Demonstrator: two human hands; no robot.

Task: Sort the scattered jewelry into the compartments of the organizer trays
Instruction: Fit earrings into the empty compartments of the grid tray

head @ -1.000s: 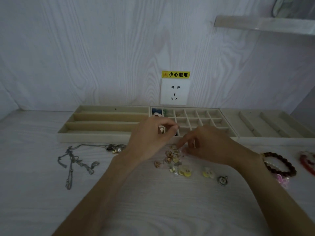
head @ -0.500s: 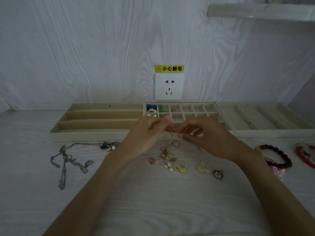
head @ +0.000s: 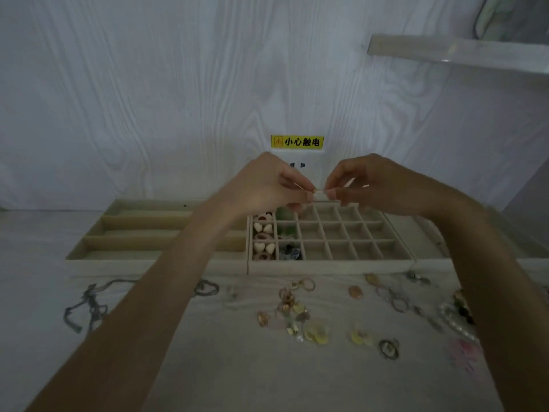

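Fingertips [head: 309, 194] of left hand [head: 264, 185] and right hand [head: 374, 182] pinching one small gold piece [head: 318, 190]; lifted from worktop heap [head: 292, 310] to above grid tray [head: 329, 264] rear edge. Not yet sorted.

Beige grid tray [head: 329, 264]: cream hearts [head: 263, 228] leftmost column; green pieces [head: 285, 214] next column. In front: gold rings [head: 300, 285], pale-yellow charms [head: 318, 334]. Behind: yellow label [head: 297, 141], black characters.
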